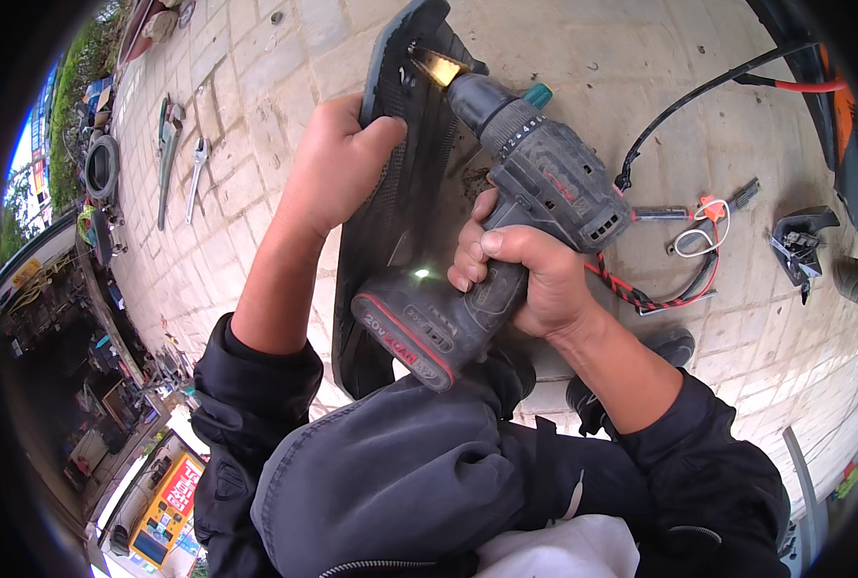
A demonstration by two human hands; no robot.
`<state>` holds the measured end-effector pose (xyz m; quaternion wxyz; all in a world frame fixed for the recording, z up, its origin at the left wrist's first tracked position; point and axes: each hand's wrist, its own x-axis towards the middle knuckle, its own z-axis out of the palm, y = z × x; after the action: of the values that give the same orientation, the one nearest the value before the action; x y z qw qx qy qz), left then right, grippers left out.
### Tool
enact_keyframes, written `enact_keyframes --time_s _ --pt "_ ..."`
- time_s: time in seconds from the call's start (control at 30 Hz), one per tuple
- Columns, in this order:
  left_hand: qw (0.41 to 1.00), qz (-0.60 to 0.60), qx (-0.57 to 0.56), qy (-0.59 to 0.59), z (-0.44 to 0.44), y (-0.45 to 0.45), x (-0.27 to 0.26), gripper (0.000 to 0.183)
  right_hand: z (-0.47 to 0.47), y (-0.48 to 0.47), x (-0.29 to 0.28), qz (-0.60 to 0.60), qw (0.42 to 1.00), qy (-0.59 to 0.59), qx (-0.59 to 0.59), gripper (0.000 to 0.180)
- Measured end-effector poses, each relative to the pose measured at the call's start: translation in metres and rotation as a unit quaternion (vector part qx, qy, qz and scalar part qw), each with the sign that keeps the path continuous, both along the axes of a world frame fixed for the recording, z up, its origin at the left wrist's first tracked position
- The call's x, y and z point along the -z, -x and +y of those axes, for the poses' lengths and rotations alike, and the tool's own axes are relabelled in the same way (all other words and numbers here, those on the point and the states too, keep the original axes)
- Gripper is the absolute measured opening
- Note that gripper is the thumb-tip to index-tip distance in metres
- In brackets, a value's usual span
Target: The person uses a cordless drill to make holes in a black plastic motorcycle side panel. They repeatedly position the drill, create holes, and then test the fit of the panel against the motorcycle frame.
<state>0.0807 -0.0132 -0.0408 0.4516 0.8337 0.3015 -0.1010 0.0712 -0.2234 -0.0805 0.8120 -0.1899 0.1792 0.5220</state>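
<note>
My right hand point(526, 278) is closed round the handle of a black cordless drill point(544, 170), whose small light glows above the battery. A gold step drill bit point(439, 67) sits in its chuck, the tip at a hole near the upper end of a long black plastic panel point(418, 166). My left hand point(346, 162) grips the panel's left edge just below that hole, thumb on top. The panel stands tilted before me, its lower end by my knee. Whether the bit is turning cannot be told.
On the paving lie an adjustable wrench point(197, 177), a green-handled tool point(166, 166), red and black cables point(678, 296), a screwdriver point(660, 214) and a black bracket point(801, 242). An orange and black vehicle part point(844, 123) stands at the right. A tyre point(101, 167) lies at the left.
</note>
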Motion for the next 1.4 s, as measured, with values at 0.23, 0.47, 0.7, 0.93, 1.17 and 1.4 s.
enact_keyframes --time_s 0.23,0.47,0.7,0.93,1.17,1.4 --pt "0.999 0.013 0.03 -0.006 0.005 0.0 0.001 0.028 0.002 0.004 0.002 0.004 1.0 0.007 0.01 0.033" --pt "0.997 0.027 0.064 -0.016 0.01 -0.005 -0.004 0.027 0.01 0.002 0.003 -0.007 1.0 0.025 0.007 0.034" --pt "0.998 -0.006 0.061 -0.035 0.018 -0.003 0.001 0.03 0.016 -0.001 0.002 -0.023 0.999 0.035 0.001 0.034" --pt "0.995 -0.003 0.08 -0.055 0.012 -0.006 -0.004 0.03 0.016 -0.005 -0.002 -0.022 0.999 0.035 0.002 0.033" --pt "0.992 0.015 0.099 -0.074 0.009 -0.008 -0.008 0.03 0.017 -0.011 -0.004 -0.027 0.999 0.028 0.009 0.032" --pt "0.994 0.036 0.065 -0.074 0.012 -0.007 -0.001 0.028 0.017 -0.016 -0.005 -0.046 0.998 0.033 0.002 0.031"
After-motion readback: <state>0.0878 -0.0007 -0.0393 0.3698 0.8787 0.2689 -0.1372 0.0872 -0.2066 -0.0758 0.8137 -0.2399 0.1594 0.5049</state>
